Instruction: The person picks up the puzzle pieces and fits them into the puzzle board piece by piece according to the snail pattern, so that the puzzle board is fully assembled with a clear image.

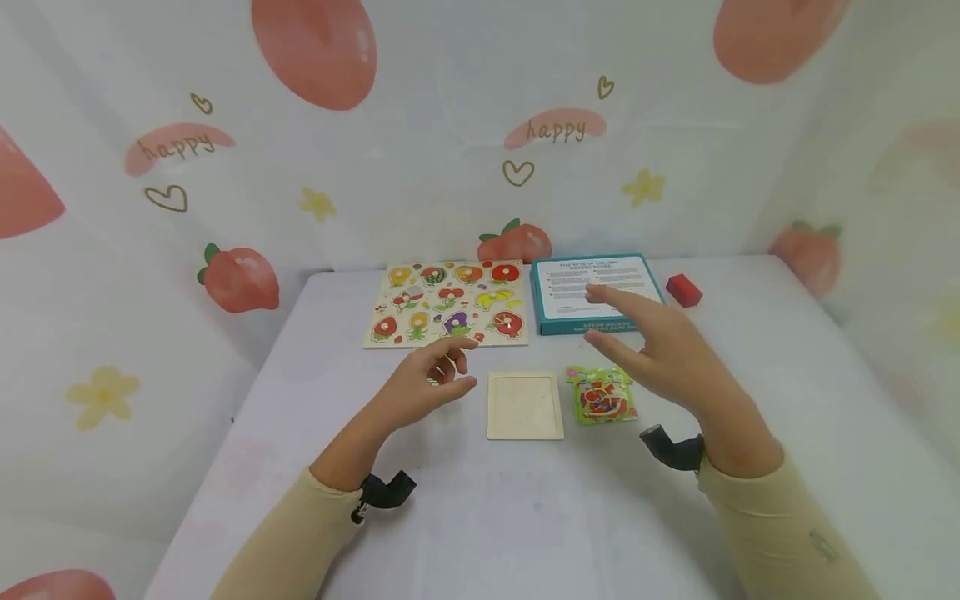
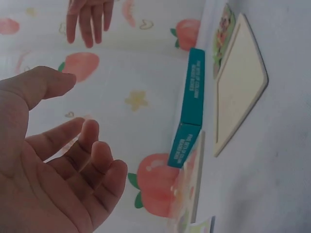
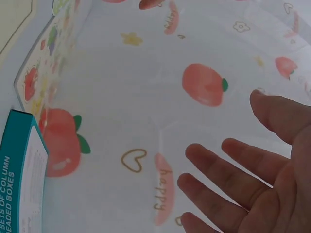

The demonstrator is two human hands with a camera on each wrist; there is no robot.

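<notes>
My left hand [image 1: 427,382] hovers over the table just left of a square wooden tray [image 1: 525,407], its fingers loosely bent and holding nothing. In the left wrist view the same hand [image 2: 63,150] shows a bare palm. My right hand [image 1: 660,350] is raised above the right side of the table, thumb and fingers spread apart, nothing in it. It overlaps the corner of a teal-edged box [image 1: 592,292] in the head view. Below and left of it lies a green packet [image 1: 602,397] with small colourful pieces inside, beside the wooden tray.
A wooden fruit puzzle board [image 1: 450,304] with knobbed pieces lies at the back, left of the teal box. To the right of the box sits a small red block [image 1: 684,290]. A white curtain [image 1: 420,150] with fruit prints hangs behind the table.
</notes>
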